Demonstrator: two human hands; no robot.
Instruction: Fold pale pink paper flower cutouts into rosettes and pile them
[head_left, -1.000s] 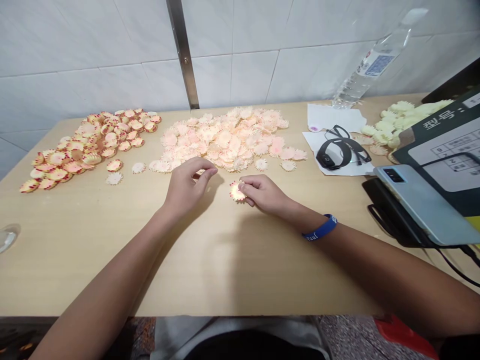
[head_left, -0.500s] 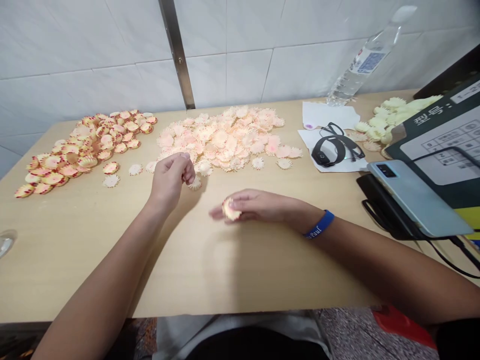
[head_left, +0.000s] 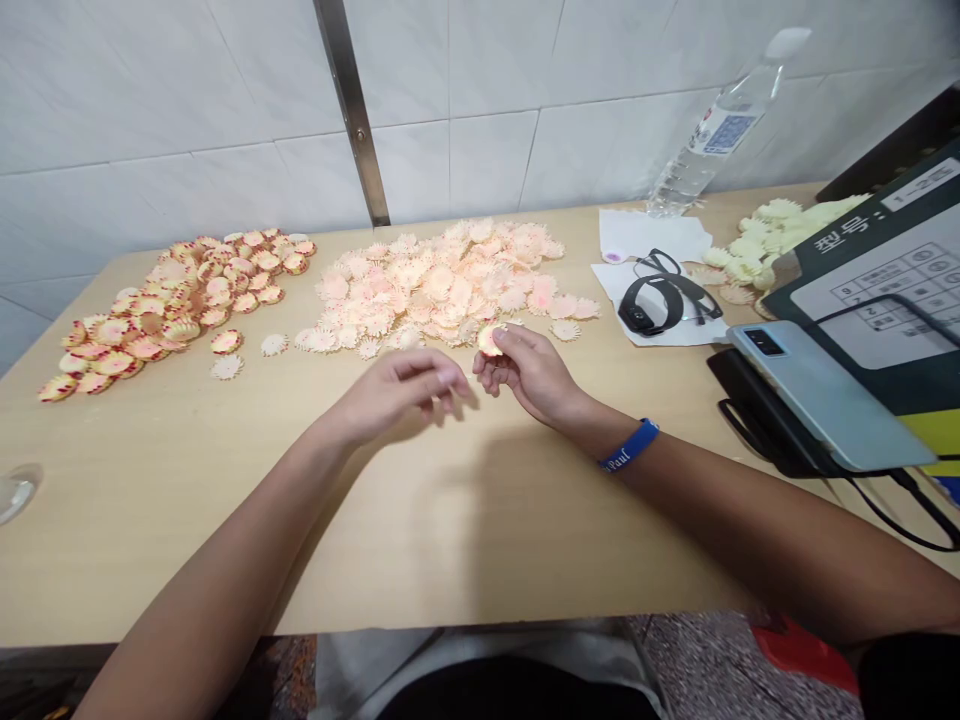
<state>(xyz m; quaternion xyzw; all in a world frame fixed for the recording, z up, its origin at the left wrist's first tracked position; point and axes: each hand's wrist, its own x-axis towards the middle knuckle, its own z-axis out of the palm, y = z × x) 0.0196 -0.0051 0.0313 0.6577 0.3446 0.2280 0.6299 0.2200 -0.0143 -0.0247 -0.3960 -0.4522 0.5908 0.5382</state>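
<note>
The right hand [head_left: 529, 372] pinches a pale flower-shaped cut-out [head_left: 489, 341] between thumb and fingers, just in front of the heaps, with a blue wristband [head_left: 630, 445] reading "Paul" on that wrist, while the left hand [head_left: 397, 388] hangs open beside it, fingers loose and holding nothing. Beyond them on the light wooden table [head_left: 150, 500] lie a pale pink heap of cut-outs [head_left: 442, 282], a red-edged heap [head_left: 172, 300] to its left and a pale yellow heap [head_left: 780, 232] to its right. Further right, a dark folder [head_left: 862, 290] is printed 型号, and a clear plastic water bottle [head_left: 712, 140] carries a blue-and-white label.
</note>
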